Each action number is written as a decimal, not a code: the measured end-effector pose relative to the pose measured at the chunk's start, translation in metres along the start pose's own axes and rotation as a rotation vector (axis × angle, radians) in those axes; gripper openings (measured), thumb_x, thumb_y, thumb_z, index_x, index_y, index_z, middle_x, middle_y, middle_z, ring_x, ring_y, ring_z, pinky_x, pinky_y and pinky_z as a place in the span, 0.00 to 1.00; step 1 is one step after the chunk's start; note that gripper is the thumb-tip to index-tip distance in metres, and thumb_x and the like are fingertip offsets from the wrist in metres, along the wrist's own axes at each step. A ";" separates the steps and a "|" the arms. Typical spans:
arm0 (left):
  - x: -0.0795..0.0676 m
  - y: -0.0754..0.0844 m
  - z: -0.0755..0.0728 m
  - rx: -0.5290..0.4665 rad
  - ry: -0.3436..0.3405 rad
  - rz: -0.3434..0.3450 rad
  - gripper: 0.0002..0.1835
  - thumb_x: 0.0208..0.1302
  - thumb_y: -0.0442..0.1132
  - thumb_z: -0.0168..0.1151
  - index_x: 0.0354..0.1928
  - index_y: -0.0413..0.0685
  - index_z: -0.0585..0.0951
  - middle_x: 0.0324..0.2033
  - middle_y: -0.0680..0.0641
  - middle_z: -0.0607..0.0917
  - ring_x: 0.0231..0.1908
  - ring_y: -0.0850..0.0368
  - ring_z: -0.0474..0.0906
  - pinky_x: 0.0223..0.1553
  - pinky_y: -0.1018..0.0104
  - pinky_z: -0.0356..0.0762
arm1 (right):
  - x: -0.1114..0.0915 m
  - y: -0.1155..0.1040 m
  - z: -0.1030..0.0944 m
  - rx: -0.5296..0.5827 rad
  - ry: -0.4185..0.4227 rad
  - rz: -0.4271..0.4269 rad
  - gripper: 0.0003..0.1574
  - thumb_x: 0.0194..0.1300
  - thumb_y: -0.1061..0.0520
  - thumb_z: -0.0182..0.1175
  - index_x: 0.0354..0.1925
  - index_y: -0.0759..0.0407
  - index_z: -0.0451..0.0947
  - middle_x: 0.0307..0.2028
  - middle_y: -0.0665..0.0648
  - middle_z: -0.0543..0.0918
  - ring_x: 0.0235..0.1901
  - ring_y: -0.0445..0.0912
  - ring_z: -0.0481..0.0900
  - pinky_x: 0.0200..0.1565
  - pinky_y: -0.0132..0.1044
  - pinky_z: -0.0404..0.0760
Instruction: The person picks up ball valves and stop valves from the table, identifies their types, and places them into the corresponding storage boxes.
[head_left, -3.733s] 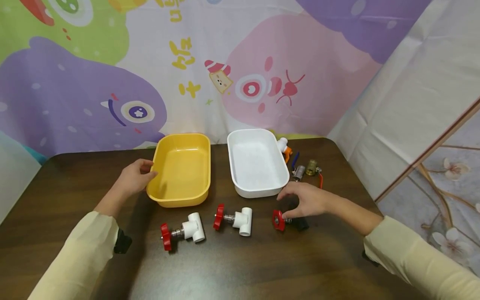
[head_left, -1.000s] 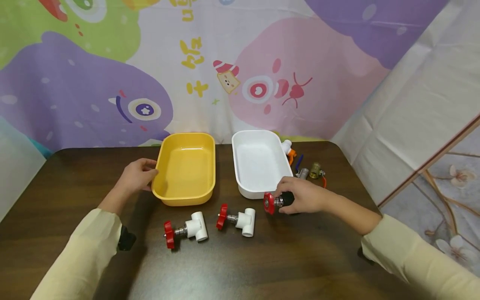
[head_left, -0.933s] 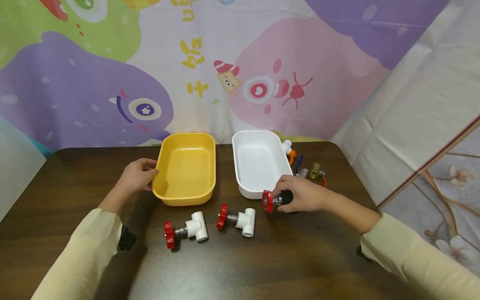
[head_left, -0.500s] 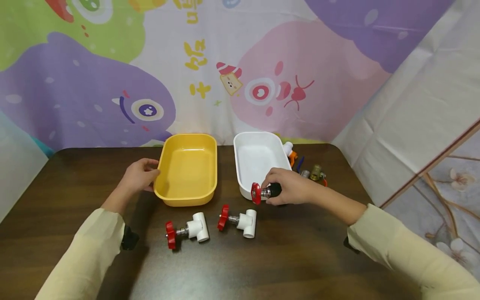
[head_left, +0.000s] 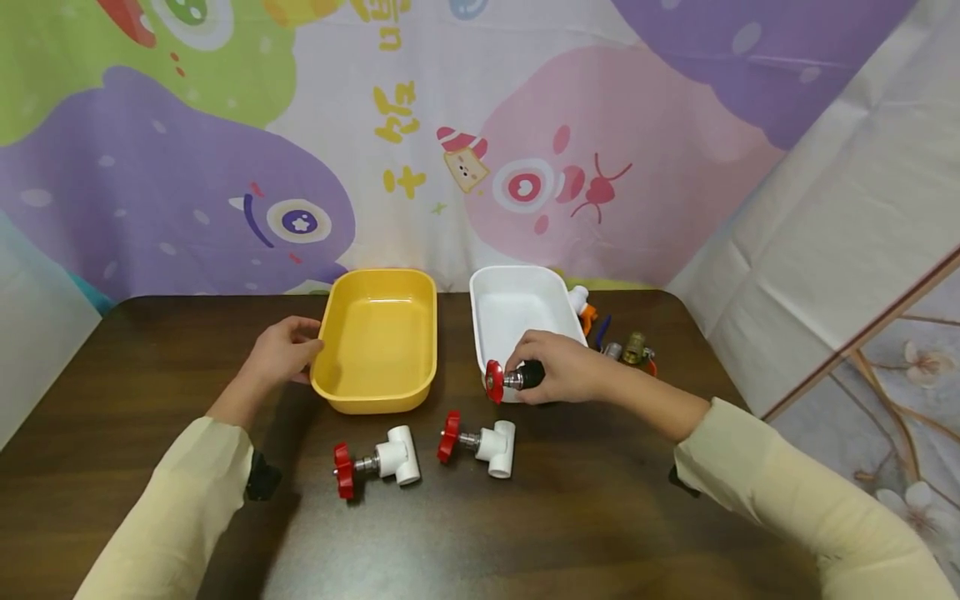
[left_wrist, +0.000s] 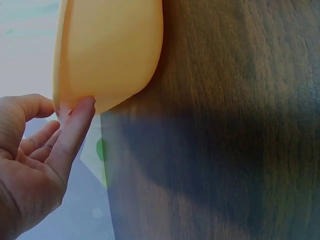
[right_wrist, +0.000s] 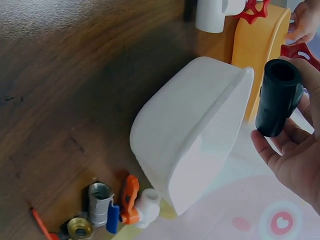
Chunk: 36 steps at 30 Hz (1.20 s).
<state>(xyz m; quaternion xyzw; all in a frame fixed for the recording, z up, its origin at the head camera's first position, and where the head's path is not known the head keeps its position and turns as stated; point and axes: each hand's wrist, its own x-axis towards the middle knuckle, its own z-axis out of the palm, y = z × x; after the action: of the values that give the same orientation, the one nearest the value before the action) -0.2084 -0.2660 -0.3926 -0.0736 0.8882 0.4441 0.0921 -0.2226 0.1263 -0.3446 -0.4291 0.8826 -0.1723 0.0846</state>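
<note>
My right hand point(head_left: 558, 367) grips a black tee-shaped stop valve with a red handwheel point(head_left: 495, 382), held up over the near end of the white tray point(head_left: 517, 310). In the right wrist view, the valve's black body point(right_wrist: 278, 100) shows an open pipe end between thumb and fingers. My left hand point(head_left: 283, 348) pinches the left rim of the yellow tray point(head_left: 378, 337); in the left wrist view, a finger and thumb lie on either side of its wall point(left_wrist: 110, 55). Both trays show bare floors in the head view.
Two white tee valves with red handwheels, one at left point(head_left: 390, 458) and one at right point(head_left: 495, 448), lie in front of the trays. Right of the white tray are an orange-handled white valve point(head_left: 583, 307), a blue-handled metal valve point(head_left: 611, 350) and a brass valve point(head_left: 634, 346).
My right hand took hold of the black valve, lifted it off the table and carried it left to the white tray. My left hand stays at the yellow tray's rim.
</note>
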 end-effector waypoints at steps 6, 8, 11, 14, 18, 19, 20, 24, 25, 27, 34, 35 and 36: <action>0.003 -0.004 0.000 0.011 0.001 0.007 0.27 0.67 0.40 0.50 0.64 0.34 0.61 0.53 0.27 0.72 0.37 0.47 0.82 0.32 0.59 0.84 | 0.007 -0.004 -0.001 -0.009 0.021 -0.035 0.16 0.50 0.52 0.68 0.40 0.53 0.81 0.40 0.51 0.78 0.39 0.43 0.74 0.44 0.36 0.75; 0.003 -0.005 0.000 0.013 0.000 0.002 0.27 0.67 0.41 0.50 0.64 0.34 0.61 0.53 0.28 0.72 0.37 0.47 0.81 0.32 0.59 0.84 | 0.010 -0.005 -0.002 -0.010 0.027 -0.037 0.16 0.50 0.52 0.68 0.40 0.53 0.82 0.40 0.51 0.78 0.39 0.43 0.74 0.43 0.36 0.75; 0.003 -0.005 -0.001 0.014 -0.001 0.001 0.27 0.67 0.41 0.50 0.64 0.34 0.61 0.53 0.28 0.72 0.38 0.47 0.81 0.32 0.58 0.84 | 0.013 -0.007 -0.003 -0.012 0.031 -0.031 0.15 0.51 0.52 0.68 0.40 0.53 0.82 0.40 0.51 0.78 0.38 0.42 0.74 0.42 0.35 0.75; 0.002 -0.005 -0.002 0.013 0.001 0.003 0.27 0.66 0.41 0.50 0.64 0.34 0.61 0.53 0.28 0.72 0.38 0.47 0.82 0.32 0.58 0.84 | 0.017 -0.009 -0.003 -0.010 0.034 -0.030 0.15 0.50 0.53 0.68 0.39 0.53 0.82 0.40 0.52 0.79 0.38 0.43 0.74 0.42 0.35 0.75; 0.002 -0.005 -0.002 0.018 0.003 0.003 0.27 0.66 0.41 0.50 0.64 0.34 0.62 0.53 0.28 0.72 0.37 0.46 0.82 0.32 0.59 0.84 | 0.023 -0.012 -0.003 -0.014 0.033 -0.030 0.16 0.49 0.53 0.69 0.39 0.53 0.82 0.40 0.51 0.79 0.39 0.42 0.75 0.44 0.35 0.75; 0.003 -0.005 -0.002 0.019 0.004 0.002 0.27 0.66 0.41 0.50 0.64 0.34 0.62 0.53 0.28 0.72 0.37 0.46 0.82 0.32 0.58 0.84 | 0.025 -0.013 -0.003 -0.013 0.036 -0.032 0.16 0.49 0.53 0.69 0.39 0.53 0.82 0.40 0.52 0.79 0.39 0.42 0.75 0.44 0.35 0.76; 0.003 -0.005 -0.002 0.020 0.003 0.000 0.27 0.66 0.41 0.50 0.64 0.35 0.62 0.53 0.28 0.73 0.38 0.46 0.82 0.32 0.58 0.84 | 0.027 -0.013 -0.003 -0.013 0.040 -0.036 0.16 0.49 0.53 0.69 0.39 0.53 0.82 0.40 0.51 0.79 0.39 0.42 0.75 0.44 0.35 0.76; 0.003 -0.004 -0.003 0.020 0.001 -0.009 0.27 0.66 0.41 0.50 0.64 0.35 0.62 0.52 0.29 0.73 0.38 0.46 0.81 0.33 0.58 0.84 | 0.032 -0.016 -0.002 -0.010 0.059 -0.054 0.16 0.49 0.54 0.69 0.39 0.54 0.82 0.39 0.52 0.79 0.39 0.42 0.75 0.44 0.35 0.76; 0.003 -0.004 -0.003 0.018 0.002 -0.010 0.27 0.66 0.41 0.50 0.64 0.35 0.62 0.52 0.29 0.73 0.38 0.46 0.81 0.33 0.57 0.84 | 0.034 -0.016 -0.001 -0.012 0.062 -0.058 0.16 0.49 0.54 0.69 0.39 0.54 0.82 0.39 0.52 0.79 0.39 0.42 0.75 0.44 0.35 0.76; 0.003 -0.004 -0.003 0.017 0.005 -0.010 0.27 0.66 0.41 0.50 0.64 0.35 0.62 0.52 0.29 0.73 0.38 0.46 0.81 0.33 0.57 0.84 | 0.036 -0.017 0.000 -0.015 0.062 -0.059 0.15 0.49 0.54 0.69 0.39 0.54 0.82 0.39 0.51 0.79 0.39 0.42 0.75 0.44 0.34 0.76; 0.003 -0.005 -0.001 0.001 -0.001 -0.014 0.27 0.66 0.40 0.51 0.64 0.36 0.62 0.52 0.29 0.73 0.37 0.46 0.81 0.33 0.57 0.84 | 0.041 -0.019 0.004 -0.015 0.035 -0.036 0.17 0.50 0.53 0.68 0.41 0.54 0.81 0.41 0.52 0.79 0.39 0.43 0.75 0.45 0.34 0.76; 0.003 -0.005 -0.001 -0.003 -0.001 -0.013 0.27 0.66 0.40 0.51 0.64 0.36 0.62 0.52 0.29 0.73 0.37 0.46 0.81 0.33 0.57 0.84 | 0.042 -0.019 0.005 -0.013 0.035 -0.031 0.17 0.50 0.53 0.68 0.41 0.54 0.81 0.41 0.52 0.79 0.40 0.43 0.75 0.44 0.34 0.76; 0.003 -0.005 -0.001 -0.004 0.001 -0.011 0.27 0.66 0.40 0.51 0.64 0.36 0.62 0.52 0.29 0.73 0.37 0.47 0.81 0.33 0.57 0.84 | 0.043 -0.020 0.005 -0.009 0.033 -0.026 0.18 0.50 0.52 0.68 0.41 0.54 0.81 0.41 0.52 0.79 0.40 0.43 0.75 0.45 0.34 0.76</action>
<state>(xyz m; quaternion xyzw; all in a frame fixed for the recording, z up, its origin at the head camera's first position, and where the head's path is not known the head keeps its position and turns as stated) -0.2108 -0.2698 -0.3966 -0.0787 0.8870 0.4452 0.0940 -0.2333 0.0801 -0.3419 -0.4381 0.8790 -0.1765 0.0658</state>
